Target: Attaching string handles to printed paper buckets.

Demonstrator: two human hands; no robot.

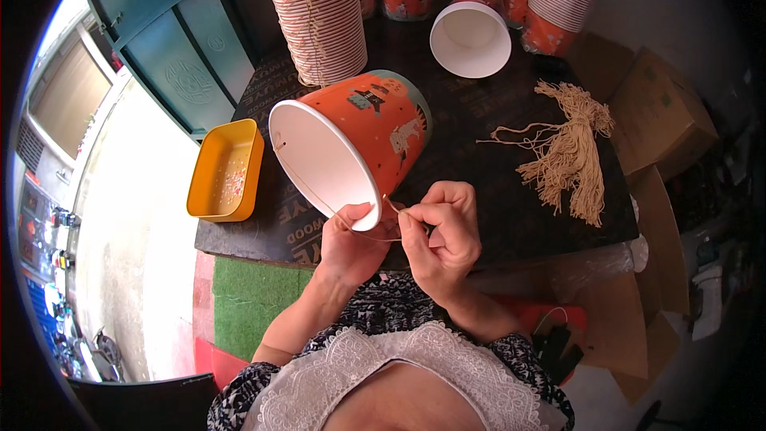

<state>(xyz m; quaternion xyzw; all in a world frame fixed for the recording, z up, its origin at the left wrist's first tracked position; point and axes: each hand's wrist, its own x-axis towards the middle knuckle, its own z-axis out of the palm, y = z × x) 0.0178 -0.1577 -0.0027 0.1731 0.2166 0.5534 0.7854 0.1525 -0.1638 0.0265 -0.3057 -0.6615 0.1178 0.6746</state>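
Observation:
An orange paper bucket (363, 124) with printed figures lies tilted on its side, its white-rimmed mouth turned toward me and to the left. My left hand (351, 246) grips the lower edge of the rim, thumb inside the mouth. A thin beige cord (307, 187) runs from a spot on the left inner wall across the mouth and past my left thumb. Close by on the right, my right hand (441, 231) pinches the cord near its tip, just outside the rim. The fingers of my left hand under the bucket are partly hidden.
On the dark table (263, 239) stand a yellow bin (201, 178) with small bits inside, a tall stack of buckets (323, 28) and a white-mouthed bucket (471, 40). A bundle of beige cords (578, 152) lies at the right. Cardboard boxes (666, 116) sit beyond the table's right edge.

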